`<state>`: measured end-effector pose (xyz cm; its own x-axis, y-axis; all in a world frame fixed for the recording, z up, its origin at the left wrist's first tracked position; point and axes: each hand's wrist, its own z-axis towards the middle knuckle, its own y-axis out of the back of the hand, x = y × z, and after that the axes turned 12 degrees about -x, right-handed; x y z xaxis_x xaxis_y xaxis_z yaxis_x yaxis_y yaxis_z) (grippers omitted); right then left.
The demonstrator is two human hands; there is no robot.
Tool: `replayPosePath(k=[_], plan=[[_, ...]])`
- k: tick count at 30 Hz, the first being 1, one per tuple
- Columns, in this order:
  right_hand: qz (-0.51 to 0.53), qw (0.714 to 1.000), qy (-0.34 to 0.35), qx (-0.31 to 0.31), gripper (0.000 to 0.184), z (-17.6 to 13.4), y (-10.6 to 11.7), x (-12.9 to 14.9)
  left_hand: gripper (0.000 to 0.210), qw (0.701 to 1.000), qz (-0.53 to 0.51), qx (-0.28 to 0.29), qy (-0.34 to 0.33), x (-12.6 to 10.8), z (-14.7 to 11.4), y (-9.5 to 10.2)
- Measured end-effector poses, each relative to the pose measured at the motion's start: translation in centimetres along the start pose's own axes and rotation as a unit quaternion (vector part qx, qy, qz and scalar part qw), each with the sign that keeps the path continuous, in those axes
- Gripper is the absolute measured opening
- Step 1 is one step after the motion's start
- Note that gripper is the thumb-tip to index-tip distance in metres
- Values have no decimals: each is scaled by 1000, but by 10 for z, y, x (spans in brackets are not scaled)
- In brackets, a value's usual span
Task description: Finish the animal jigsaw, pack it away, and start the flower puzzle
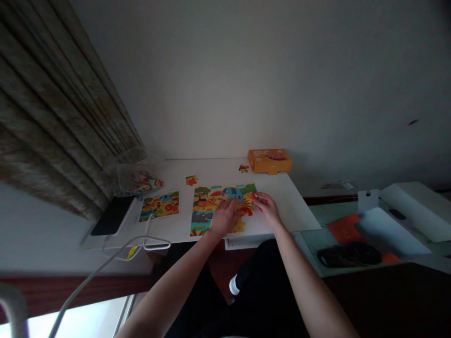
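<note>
A colourful animal jigsaw puzzle (202, 204), with a blue elephant at its top, lies partly assembled on the white table (282, 206). Across its middle rests my left hand (226, 216), fingers stretched out flat on the pieces. At the puzzle's right edge my right hand (268, 209) pinches a small reddish puzzle piece (254, 195) between thumb and fingers. The lower right part of the puzzle has an uneven edge. Loose puzzle pieces (191, 180) lie behind it on the left, and more small pieces (243, 168) lie near the back.
An orange puzzle box (269, 161) stands at the back right. Left of the puzzle are a picture card (160, 205), a clear plastic bag (136, 178), a dark tablet-like slab (113, 216) and a white cable (151, 241). A glass-topped surface (310, 249) with clutter adjoins on the right.
</note>
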<state>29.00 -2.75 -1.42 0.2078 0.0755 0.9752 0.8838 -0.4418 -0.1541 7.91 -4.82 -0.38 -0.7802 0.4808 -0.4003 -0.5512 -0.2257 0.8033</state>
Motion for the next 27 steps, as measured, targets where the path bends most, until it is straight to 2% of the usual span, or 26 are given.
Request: replayPosePath(k=[3, 6, 11, 14, 17, 20, 27], plan=[[5, 1000, 10, -27, 60, 2, 3, -1, 54, 997, 55, 36, -33, 12, -7, 5], [2, 1000, 11, -20, 59, 2, 3, 2, 59, 995, 78, 60, -32, 21, -13, 5], [-62, 996, 35, 61, 53, 0, 6, 9, 59, 994, 81, 65, -15, 28, -7, 2], [-124, 982, 73, 120, 45, -4, 9, 6, 58, 995, 79, 59, -6, 32, -2, 3], [-174, 969, 95, 145, 44, -8, 9, -5, 58, 995, 81, 58, -4, 34, 0, 4], [-217, 956, 138, 139, 42, -14, 8, -15, 58, 995, 84, 53, -8, 34, -1, 4], [-302, 908, 266, 119, 21, -18, 7, -20, 57, 996, 79, 47, -7, 34, -2, 4]])
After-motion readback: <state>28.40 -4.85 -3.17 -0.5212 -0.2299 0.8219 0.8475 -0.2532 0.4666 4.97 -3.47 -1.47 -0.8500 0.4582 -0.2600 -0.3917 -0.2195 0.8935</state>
